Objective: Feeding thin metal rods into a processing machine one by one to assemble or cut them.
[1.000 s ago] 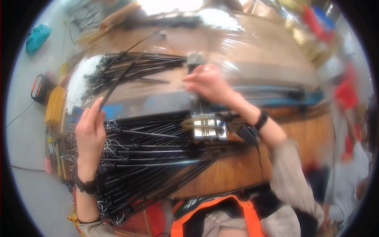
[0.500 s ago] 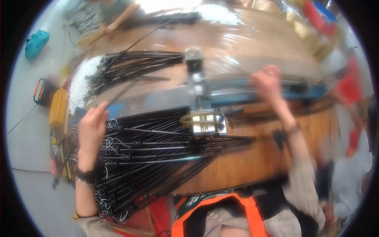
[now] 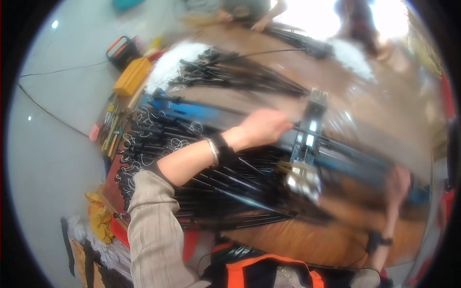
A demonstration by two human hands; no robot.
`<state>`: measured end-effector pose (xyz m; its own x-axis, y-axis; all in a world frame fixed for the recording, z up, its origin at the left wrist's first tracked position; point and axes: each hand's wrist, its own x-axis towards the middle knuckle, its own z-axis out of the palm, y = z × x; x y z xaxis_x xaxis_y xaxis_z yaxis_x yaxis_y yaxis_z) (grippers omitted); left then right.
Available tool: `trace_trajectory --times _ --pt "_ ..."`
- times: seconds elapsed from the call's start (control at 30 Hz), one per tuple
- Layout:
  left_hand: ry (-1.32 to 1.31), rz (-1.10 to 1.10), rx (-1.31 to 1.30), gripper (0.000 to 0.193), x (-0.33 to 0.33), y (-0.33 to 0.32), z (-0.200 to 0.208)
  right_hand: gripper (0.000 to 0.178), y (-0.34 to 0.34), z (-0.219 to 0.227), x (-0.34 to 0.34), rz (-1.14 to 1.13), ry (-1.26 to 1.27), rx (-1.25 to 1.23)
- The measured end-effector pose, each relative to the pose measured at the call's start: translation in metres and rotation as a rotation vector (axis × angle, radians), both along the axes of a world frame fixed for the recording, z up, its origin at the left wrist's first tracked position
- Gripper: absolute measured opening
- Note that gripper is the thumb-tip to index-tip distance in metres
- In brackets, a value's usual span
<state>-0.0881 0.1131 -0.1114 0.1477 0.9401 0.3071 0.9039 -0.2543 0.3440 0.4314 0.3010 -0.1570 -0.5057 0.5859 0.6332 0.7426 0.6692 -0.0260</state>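
Observation:
My left hand (image 3: 267, 126) is closed, fingertips together, on a thin dark rod (image 3: 309, 130) at the metal fixture (image 3: 311, 122). The rod runs rightward across the fixture, above a long blue rail (image 3: 353, 164). Near the rail's right end is my right hand (image 3: 397, 185), smeared by motion; its fingers cannot be made out. Beneath my left forearm lies a thick pile of black rods (image 3: 230, 175) with knobbed ends and white string loops. A pale tube loop (image 3: 297, 168) hangs on the fixture's near side.
Another bundle of black rods (image 3: 249, 74) lies beyond the rail, beside white small pieces (image 3: 175, 65). A co-worker's hand (image 3: 261, 23) is at the far edge near more rods. Left of the table are a yellow box (image 3: 132, 77), a black-and-orange case (image 3: 123, 52) and hand tools (image 3: 111, 117).
My left hand has moved from the left end of the table rightward to the fixture. My right hand has come nearer along the rail. The whole view has turned and shifted.

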Motion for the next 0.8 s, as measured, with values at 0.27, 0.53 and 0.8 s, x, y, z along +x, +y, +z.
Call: trace_trajectory --times 0.27,0.53,0.8 --pt "-0.159 0.049 0.235 0.022 0.014 0.001 -0.009 0.010 0.003 -0.010 0.001 0.072 0.267 -0.053" --pt "-0.107 0.083 0.217 0.024 0.014 -0.002 -0.008 0.016 -0.008 -0.004 -0.007 0.022 0.254 -0.079" --pt "-0.002 0.092 0.027 0.021 0.029 0.009 -0.001 0.029 -0.109 0.005 -0.085 0.290 0.067 0.060"
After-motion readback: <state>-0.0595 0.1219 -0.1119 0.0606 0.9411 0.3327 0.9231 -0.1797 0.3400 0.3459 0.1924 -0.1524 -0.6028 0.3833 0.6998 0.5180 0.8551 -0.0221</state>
